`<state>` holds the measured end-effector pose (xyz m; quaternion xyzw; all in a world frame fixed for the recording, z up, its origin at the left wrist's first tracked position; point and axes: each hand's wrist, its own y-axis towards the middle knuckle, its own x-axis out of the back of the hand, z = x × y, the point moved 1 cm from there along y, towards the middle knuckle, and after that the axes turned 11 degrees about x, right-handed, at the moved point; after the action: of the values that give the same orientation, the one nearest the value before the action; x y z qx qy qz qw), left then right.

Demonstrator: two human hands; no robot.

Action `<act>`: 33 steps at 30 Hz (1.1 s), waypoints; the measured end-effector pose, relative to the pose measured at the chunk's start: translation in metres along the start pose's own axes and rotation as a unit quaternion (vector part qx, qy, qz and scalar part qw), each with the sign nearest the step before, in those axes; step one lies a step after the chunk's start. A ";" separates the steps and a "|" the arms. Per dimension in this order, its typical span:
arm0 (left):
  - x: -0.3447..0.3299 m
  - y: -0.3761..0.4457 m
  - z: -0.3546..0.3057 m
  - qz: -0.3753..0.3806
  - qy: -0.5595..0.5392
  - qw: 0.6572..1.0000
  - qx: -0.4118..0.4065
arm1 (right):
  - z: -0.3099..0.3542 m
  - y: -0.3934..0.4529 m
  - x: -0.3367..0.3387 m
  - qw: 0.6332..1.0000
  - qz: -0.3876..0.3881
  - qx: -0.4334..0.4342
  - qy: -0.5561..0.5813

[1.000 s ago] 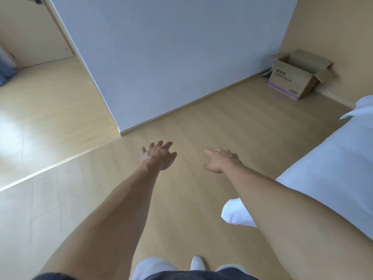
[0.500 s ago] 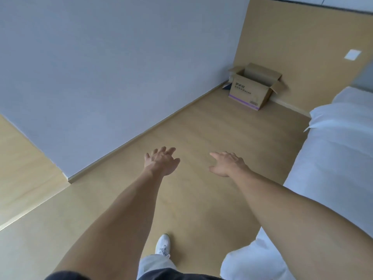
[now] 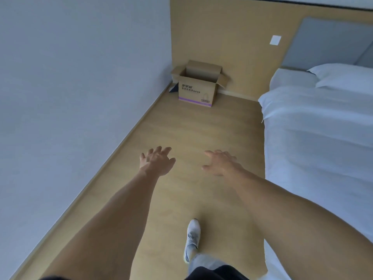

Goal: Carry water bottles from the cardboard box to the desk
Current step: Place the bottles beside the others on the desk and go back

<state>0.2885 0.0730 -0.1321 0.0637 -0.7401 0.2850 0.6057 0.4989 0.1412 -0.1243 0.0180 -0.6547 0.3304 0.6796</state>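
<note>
An open brown cardboard box (image 3: 196, 91) with a purple stripe and printed text stands on the wooden floor in the far corner, its flaps raised. Its inside is hidden from here, and no water bottles show. My left hand (image 3: 156, 161) and my right hand (image 3: 221, 163) are stretched out in front of me above the floor, fingers spread and holding nothing. Both are well short of the box. No desk is in view.
A grey-white wall (image 3: 70, 87) runs along the left. A bed with white sheets (image 3: 316, 138) and a pillow fills the right. Between them a strip of wooden floor (image 3: 191, 128) leads to the box. My foot in a white shoe (image 3: 192, 237) steps forward.
The view has swung right and moved forward: the box has shifted from the upper right toward the centre and looks nearer. Both hands stay outstretched and empty.
</note>
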 end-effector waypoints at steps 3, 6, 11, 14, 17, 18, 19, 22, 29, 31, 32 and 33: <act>0.017 0.062 -0.018 -0.005 0.022 1.000 -0.015 | -0.015 0.061 0.015 1.000 0.002 -0.014 0.018; 0.041 0.128 -0.033 -0.013 0.045 0.999 -0.016 | -0.028 0.129 0.037 0.999 -0.005 -0.011 0.039; 0.095 0.236 -0.056 -0.018 0.060 0.998 0.008 | -0.050 0.230 0.090 0.998 -0.009 -0.006 0.067; 0.121 0.291 -0.075 -0.018 0.051 0.999 0.005 | -0.066 0.279 0.121 0.998 -0.006 -0.012 0.064; 0.133 0.336 -0.092 -0.013 0.038 0.999 -0.006 | -0.080 0.321 0.144 0.998 0.002 -0.017 0.054; 0.136 0.351 -0.097 -0.009 0.037 0.999 -0.007 | -0.084 0.336 0.151 0.998 0.005 -0.020 0.053; 0.139 0.367 -0.102 -0.004 0.035 0.999 -0.010 | -0.088 0.351 0.158 0.998 0.006 -0.022 0.052; 0.148 0.420 -0.116 0.004 0.037 0.999 -0.025 | -0.098 0.397 0.175 0.998 0.001 -0.030 0.048; 0.188 0.585 -0.144 0.014 0.023 0.998 -0.052 | -0.122 0.526 0.241 0.997 -0.003 -0.065 0.052; 0.204 0.635 -0.153 0.019 0.027 0.997 -0.065 | -0.126 0.563 0.264 0.994 -0.003 -0.087 0.060; 0.214 0.658 -0.158 0.025 0.032 0.996 -0.074 | -0.127 0.580 0.276 0.993 0.000 -0.098 0.066; 0.223 0.679 -0.162 0.030 0.037 0.995 -0.082 | -0.128 0.596 0.286 0.992 0.001 -0.106 0.073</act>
<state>0.0720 0.7734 -0.1409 -0.0189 -0.7396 0.2432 0.6273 0.3080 0.7873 -0.1275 -0.0789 -0.6346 0.2600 0.7235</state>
